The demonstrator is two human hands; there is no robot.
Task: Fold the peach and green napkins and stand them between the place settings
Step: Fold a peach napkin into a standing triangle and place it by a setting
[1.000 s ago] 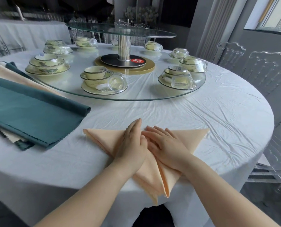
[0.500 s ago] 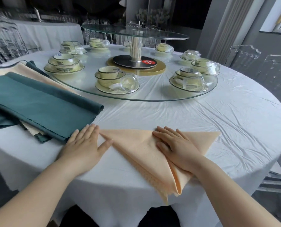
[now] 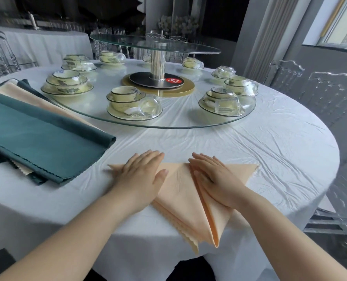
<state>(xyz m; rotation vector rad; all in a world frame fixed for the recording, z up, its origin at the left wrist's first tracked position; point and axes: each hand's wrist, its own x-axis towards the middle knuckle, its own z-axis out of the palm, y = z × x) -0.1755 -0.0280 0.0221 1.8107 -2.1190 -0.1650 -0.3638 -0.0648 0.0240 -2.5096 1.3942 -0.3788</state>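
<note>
A peach napkin (image 3: 180, 191), folded into a triangle whose point hangs over the table's near edge, lies flat on the white tablecloth. My left hand (image 3: 142, 175) presses flat on its left part with straight fingers. My right hand (image 3: 215, 177) lies flat on the right folded flap. A stack of green napkins (image 3: 41, 138) with peach ones between them rests at the left. Place settings (image 3: 132, 104) of cream bowls, plates and glasses stand on the glass turntable.
The large glass turntable (image 3: 168, 123) fills the table's middle, with a smaller raised glass tier (image 3: 154, 44) on a metal post. Clear chairs (image 3: 330, 92) stand at the right. Another draped table (image 3: 43, 45) is behind at the left.
My left hand slid from the middle out to the napkin's left corner, then came back onto its left part. The right hand stayed pressing the right flap. The view shifted slightly.
</note>
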